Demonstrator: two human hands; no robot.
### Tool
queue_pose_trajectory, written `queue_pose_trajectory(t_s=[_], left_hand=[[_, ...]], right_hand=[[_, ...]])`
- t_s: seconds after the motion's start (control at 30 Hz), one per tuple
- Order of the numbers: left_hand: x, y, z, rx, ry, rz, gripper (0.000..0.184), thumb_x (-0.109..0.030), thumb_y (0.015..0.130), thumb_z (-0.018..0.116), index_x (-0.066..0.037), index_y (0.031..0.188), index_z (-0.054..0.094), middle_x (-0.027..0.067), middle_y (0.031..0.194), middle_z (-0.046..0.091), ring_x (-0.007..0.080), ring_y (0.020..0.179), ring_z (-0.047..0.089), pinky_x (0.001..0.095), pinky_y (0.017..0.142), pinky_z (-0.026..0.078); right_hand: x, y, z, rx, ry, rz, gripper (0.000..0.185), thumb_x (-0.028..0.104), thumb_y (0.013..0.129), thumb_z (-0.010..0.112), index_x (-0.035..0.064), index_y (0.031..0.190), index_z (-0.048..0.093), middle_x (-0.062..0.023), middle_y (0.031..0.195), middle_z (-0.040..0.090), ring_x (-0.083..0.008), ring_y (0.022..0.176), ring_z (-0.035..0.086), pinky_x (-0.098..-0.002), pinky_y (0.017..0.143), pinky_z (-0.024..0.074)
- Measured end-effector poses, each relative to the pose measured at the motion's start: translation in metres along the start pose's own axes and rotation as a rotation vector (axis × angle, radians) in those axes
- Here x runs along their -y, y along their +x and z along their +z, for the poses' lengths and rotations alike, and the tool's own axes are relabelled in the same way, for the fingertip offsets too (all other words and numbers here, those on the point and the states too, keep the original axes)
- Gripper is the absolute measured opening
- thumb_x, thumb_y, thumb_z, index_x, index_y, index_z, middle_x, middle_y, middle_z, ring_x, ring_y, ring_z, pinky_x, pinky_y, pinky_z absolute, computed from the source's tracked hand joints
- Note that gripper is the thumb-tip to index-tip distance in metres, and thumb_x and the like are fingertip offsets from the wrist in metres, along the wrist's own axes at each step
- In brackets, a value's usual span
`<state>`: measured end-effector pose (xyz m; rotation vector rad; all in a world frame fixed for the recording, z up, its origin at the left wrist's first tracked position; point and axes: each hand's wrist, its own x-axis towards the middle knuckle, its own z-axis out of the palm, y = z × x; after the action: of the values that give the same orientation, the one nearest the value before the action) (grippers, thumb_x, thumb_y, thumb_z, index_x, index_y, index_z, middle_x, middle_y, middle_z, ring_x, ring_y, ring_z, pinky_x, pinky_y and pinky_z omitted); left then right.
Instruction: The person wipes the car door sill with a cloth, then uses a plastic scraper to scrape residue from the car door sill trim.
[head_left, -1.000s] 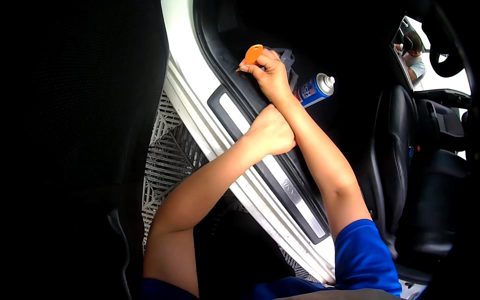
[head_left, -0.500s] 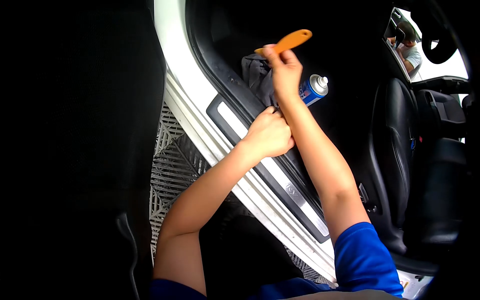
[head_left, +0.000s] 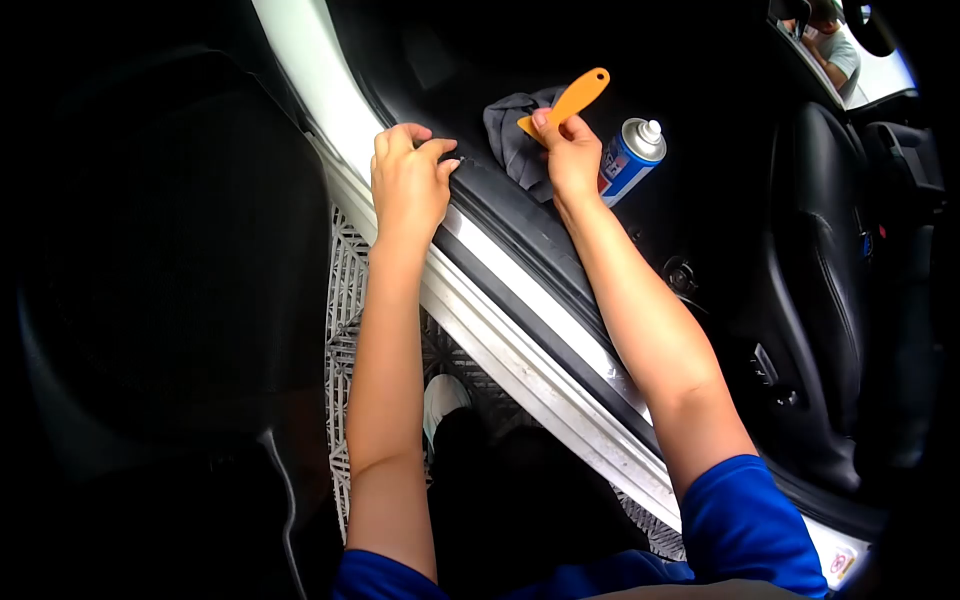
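Note:
My right hand (head_left: 573,160) is closed on the handle of an orange plastic scraper (head_left: 580,97), its wide end pointing down and left. Behind the scraper, a crumpled dark grey cloth (head_left: 508,140) lies on the car floor. A blue spray can (head_left: 628,170) with a silver top and white nozzle stands just right of my right hand. My left hand (head_left: 408,185) is at the front end of the door sill, fingers bent and apart, the tips at the black sill trim (head_left: 500,212). Whether the fingertips press on the trim is hard to see.
A bright metal sill plate (head_left: 530,285) runs along the white car body edge (head_left: 520,390). Right of it is a black seat (head_left: 815,290). The dark open door (head_left: 180,260) fills the left side. Below are a grey grid floor (head_left: 345,290) and a shoe (head_left: 443,405).
My left hand has moved forward and left along the sill, away from my right forearm, and its fingers have spread. My right hand with the scraper has dropped slightly.

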<state>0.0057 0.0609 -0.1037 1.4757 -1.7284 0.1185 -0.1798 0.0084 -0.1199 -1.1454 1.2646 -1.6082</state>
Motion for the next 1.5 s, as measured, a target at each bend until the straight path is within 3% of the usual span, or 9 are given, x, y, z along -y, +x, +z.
queue_pose_trajectory(t_s=[0.1, 0.27, 0.47, 1.1, 1.23, 1.3, 1.37, 1.43, 1.5], left_hand=[[-0.002, 0.004, 0.0, 0.039, 0.091, 0.074, 0.02, -0.013, 0.074, 0.078, -0.011, 0.094, 0.077, 0.0047, 0.106, 0.061, 0.025, 0.107, 0.053, 0.0365, 0.09, 0.045], [-0.007, 0.018, -0.013, 0.074, 0.257, 0.32, 0.015, -0.012, 0.07, 0.079, -0.012, 0.085, 0.078, 0.0011, 0.105, 0.063, 0.0227, 0.107, 0.054, 0.0364, 0.086, 0.042], [-0.01, 0.028, -0.011, 0.126, 0.309, 0.425, 0.013, -0.01, 0.069, 0.078, -0.011, 0.082, 0.077, -0.0001, 0.106, 0.064, 0.0215, 0.108, 0.053, 0.037, 0.088, 0.04], [-0.006, 0.022, -0.001, 0.033, 0.294, 0.443, 0.009, -0.004, 0.07, 0.074, -0.006, 0.076, 0.067, 0.0034, 0.127, 0.06, 0.026, 0.124, 0.049, 0.0401, 0.092, 0.039], [-0.003, 0.022, -0.005, -0.019, 0.261, 0.365, 0.007, -0.006, 0.074, 0.074, -0.007, 0.078, 0.068, 0.0034, 0.129, 0.059, 0.0275, 0.126, 0.047, 0.0409, 0.096, 0.039], [-0.001, 0.022, -0.005, -0.181, 0.119, 0.214, 0.004, -0.008, 0.078, 0.073, -0.008, 0.081, 0.071, 0.0048, 0.126, 0.061, 0.0284, 0.127, 0.046, 0.0405, 0.098, 0.039], [0.001, 0.016, -0.002, -0.192, -0.029, 0.092, 0.009, -0.012, 0.083, 0.072, -0.006, 0.089, 0.075, 0.0057, 0.127, 0.062, 0.0243, 0.123, 0.051, 0.0376, 0.099, 0.04], [-0.003, 0.01, -0.003, -0.035, -0.989, -0.441, 0.016, -0.016, 0.086, 0.072, -0.005, 0.098, 0.076, 0.0066, 0.13, 0.062, 0.0174, 0.117, 0.056, 0.0316, 0.093, 0.041], [-0.003, 0.001, -0.011, 0.047, -1.143, -0.577, 0.03, -0.019, 0.089, 0.07, -0.004, 0.115, 0.071, 0.0058, 0.128, 0.065, 0.0117, 0.114, 0.057, 0.0244, 0.082, 0.037]], right_hand=[[0.002, -0.003, 0.006, 0.03, 0.065, -0.119, 0.017, 0.014, 0.091, 0.07, -0.0004, 0.099, 0.07, -0.0067, 0.09, 0.07, -0.0118, 0.082, 0.062, -0.0257, 0.079, 0.0474], [0.006, -0.005, 0.009, -0.001, -0.095, -0.21, 0.012, 0.012, 0.085, 0.073, 0.0024, 0.093, 0.071, -0.0093, 0.093, 0.064, -0.0216, 0.083, 0.063, -0.0302, 0.077, 0.0473], [0.012, -0.009, 0.011, -0.006, -0.166, -0.308, 0.014, 0.014, 0.083, 0.074, 0.0042, 0.093, 0.072, -0.01, 0.092, 0.065, -0.0234, 0.083, 0.063, -0.0311, 0.076, 0.048], [0.005, -0.006, 0.01, -0.037, -0.194, -0.322, 0.013, 0.017, 0.082, 0.074, 0.0081, 0.092, 0.073, -0.0087, 0.091, 0.065, -0.0258, 0.086, 0.064, -0.0346, 0.077, 0.0482], [0.006, -0.006, 0.011, -0.031, -0.177, -0.328, 0.014, 0.017, 0.083, 0.074, 0.0074, 0.092, 0.073, -0.0088, 0.091, 0.065, -0.0254, 0.086, 0.064, -0.0343, 0.077, 0.0481], [0.007, -0.006, 0.011, -0.027, -0.157, -0.325, 0.014, 0.016, 0.083, 0.074, 0.0067, 0.093, 0.073, -0.0089, 0.092, 0.065, -0.0253, 0.086, 0.064, -0.0336, 0.077, 0.0482], [0.01, -0.007, 0.01, -0.025, -0.152, -0.31, 0.014, 0.015, 0.083, 0.075, 0.0064, 0.093, 0.073, -0.0089, 0.092, 0.066, -0.0252, 0.085, 0.064, -0.0333, 0.076, 0.0483], [0.008, -0.007, 0.01, -0.021, -0.134, -0.294, 0.013, 0.015, 0.083, 0.075, 0.0061, 0.093, 0.073, -0.009, 0.092, 0.066, -0.0252, 0.084, 0.065, -0.0329, 0.076, 0.0485], [0.006, -0.005, 0.011, -0.04, -0.147, -0.37, 0.013, 0.014, 0.083, 0.074, 0.0053, 0.093, 0.073, -0.0092, 0.092, 0.067, -0.0254, 0.083, 0.065, -0.0322, 0.076, 0.0488]])
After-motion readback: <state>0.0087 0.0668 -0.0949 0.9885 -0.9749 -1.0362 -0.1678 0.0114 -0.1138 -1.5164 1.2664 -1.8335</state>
